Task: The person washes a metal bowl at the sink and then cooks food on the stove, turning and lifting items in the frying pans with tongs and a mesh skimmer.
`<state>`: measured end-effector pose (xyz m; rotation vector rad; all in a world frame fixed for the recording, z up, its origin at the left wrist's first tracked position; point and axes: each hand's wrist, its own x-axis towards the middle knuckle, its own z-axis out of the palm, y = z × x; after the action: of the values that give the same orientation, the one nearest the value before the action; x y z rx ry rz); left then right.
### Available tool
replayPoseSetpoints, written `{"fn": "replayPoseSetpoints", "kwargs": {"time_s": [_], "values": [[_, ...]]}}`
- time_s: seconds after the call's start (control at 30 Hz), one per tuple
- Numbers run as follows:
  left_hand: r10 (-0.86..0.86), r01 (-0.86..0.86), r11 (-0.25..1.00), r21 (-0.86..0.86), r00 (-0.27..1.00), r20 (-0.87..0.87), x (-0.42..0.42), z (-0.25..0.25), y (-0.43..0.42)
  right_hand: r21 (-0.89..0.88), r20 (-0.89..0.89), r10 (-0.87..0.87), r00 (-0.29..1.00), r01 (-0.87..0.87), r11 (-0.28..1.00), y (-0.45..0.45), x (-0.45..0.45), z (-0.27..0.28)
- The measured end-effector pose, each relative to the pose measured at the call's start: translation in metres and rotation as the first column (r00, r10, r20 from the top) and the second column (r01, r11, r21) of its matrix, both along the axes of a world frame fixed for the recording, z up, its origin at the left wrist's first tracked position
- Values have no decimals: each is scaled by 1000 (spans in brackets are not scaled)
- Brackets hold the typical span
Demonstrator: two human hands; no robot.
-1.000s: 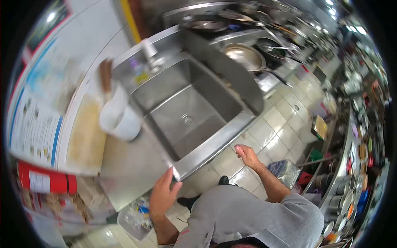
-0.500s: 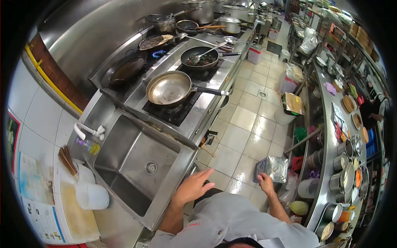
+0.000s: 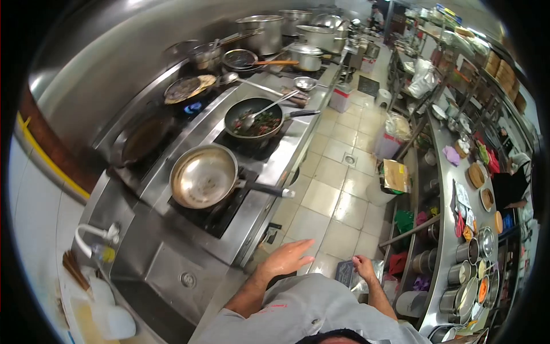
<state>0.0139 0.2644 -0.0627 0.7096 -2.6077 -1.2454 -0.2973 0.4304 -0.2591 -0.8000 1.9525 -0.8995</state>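
Observation:
My left hand (image 3: 289, 257) is out over the aisle beside the stove counter. Its fingers are stretched and hold nothing. My right hand (image 3: 364, 268) hangs with curled fingers above a box with a shiny metal lid (image 3: 360, 284) on the floor; no object shows in it. On the front burners to my left stand a steel frying pan (image 3: 203, 176) with a black handle and a dark frying pan (image 3: 252, 117). A ladle (image 3: 248, 121) lies in the dark pan among chopped dark green and red food. Neither hand touches the pans.
A steel sink (image 3: 163, 264) lies at the lower left. Behind the pans, a lit burner (image 3: 193, 108) shows blue flame; large pots (image 3: 260, 31) stand farther back. Right of the tiled aisle (image 3: 326, 178), a prep counter (image 3: 427, 172) holds bowls and pots. Another person (image 3: 513, 186) stands beyond it.
The view has moved forward along the aisle, so the pans and sink sit lower and farther left. My left hand has shifted slightly right in view. Both hands keep much the same shape.

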Motion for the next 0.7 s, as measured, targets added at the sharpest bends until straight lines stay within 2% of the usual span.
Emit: {"fn": "replayPoseSetpoints", "kwargs": {"time_s": [0.07,0.1,0.13,0.2,0.3,0.33,0.37,0.4,0.43,0.53,0.57,0.63,0.67,0.7], "values": [[-2,2,1000,1,1000,20,-21,0,-22,38,5,-90,996,90,995,3,-30,-17],[4,-4,1000,-15,1000,11,-31,-1,-32,-11,55,-251,966,252,968,7,-37,-26],[13,-13,999,-38,1000,-1,-41,0,-44,-15,64,-271,960,273,962,12,-46,-34],[-26,26,998,-59,1000,9,-61,1,-62,253,29,-406,913,387,887,37,-71,-67],[-97,97,995,11,994,44,-86,-3,-80,369,103,-457,883,393,842,92,-86,-115],[-80,81,997,-13,995,56,-94,-6,-86,379,0,-111,994,103,920,113,-93,-130],[-64,67,997,-43,996,65,-104,-7,-93,413,-95,253,963,-193,890,120,-99,-140],[-80,83,995,-49,994,69,-115,-7,-99,408,-93,236,967,-180,895,114,-103,-135],[-40,42,999,-28,997,72,-125,-6,-103,503,-49,224,973,-169,847,89,-93,-85],[2,0,1000,-20,998,64,-161,-8,-119,597,41,79,996,-87,797,69,-129,-103],[25,-24,999,-23,998,51,-175,-9,-124,457,-31,215,976,-177,872,66,-156,-130],[52,-50,998,-33,995,79,-205,-7,-133,313,-27,173,985,-156,937,33,-202,-154],[87,-84,996,-36,990,110,-220,-5,-138,327,71,2,998,-25,945,9,-230,-158],[110,-104,993,-54,987,115,-235,-4,-140,333,83,-224,971,184,925,-12,-255,-164]]}}
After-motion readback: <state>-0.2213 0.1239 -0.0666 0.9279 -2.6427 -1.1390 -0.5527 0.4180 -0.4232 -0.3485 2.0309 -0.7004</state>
